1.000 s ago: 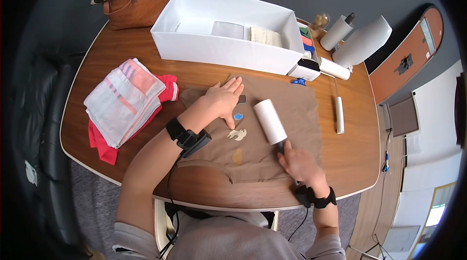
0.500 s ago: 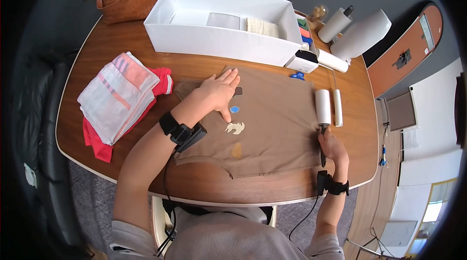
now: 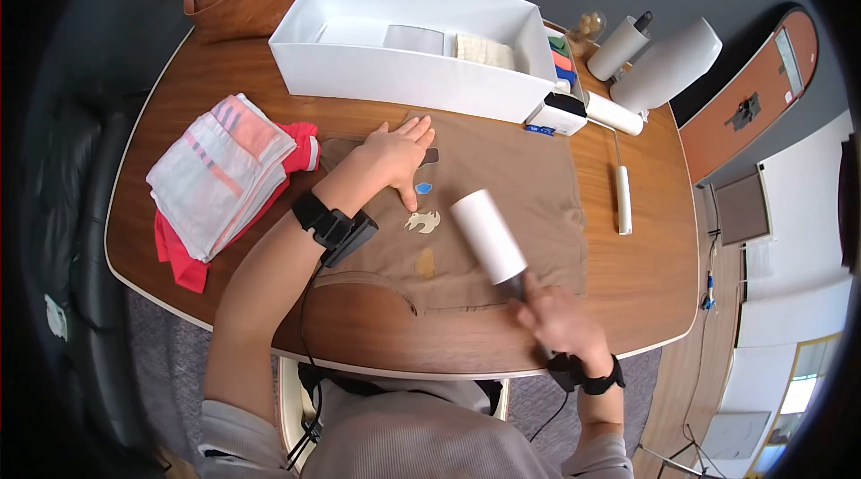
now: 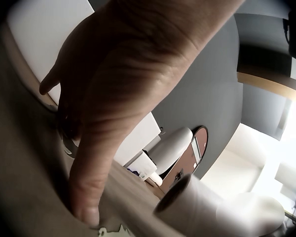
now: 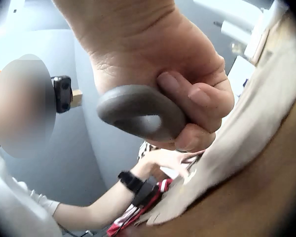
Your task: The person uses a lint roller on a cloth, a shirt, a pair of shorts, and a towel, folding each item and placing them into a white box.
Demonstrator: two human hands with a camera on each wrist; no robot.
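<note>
A brown garment (image 3: 502, 156) with several small patches lies spread on the wooden table. My left hand (image 3: 395, 159) presses flat on its left part, fingers spread, the thumb beside a cream animal-shaped patch (image 3: 423, 222). In the left wrist view the thumb of my left hand (image 4: 123, 84) touches the cloth. My right hand (image 3: 560, 322) grips the dark handle of a white lint roller (image 3: 489, 237), which is over the garment's lower middle; whether it touches the cloth I cannot tell. The right wrist view shows my right hand (image 5: 187, 94) with fingers curled round the grey handle (image 5: 143, 111).
A white bin (image 3: 413, 80) stands at the back, a small box (image 3: 558, 116) at its right end. Folded white and pink cloths (image 3: 215, 169) lie on a red garment (image 3: 184, 264) at left. A thin white roller (image 3: 624, 201) lies at right, a brown bag (image 3: 242, 8) back left.
From the garment's right edge, my right hand has brought the lint roller left to its lower middle. The garment has shifted slightly up and left, with my left hand still on it.
</note>
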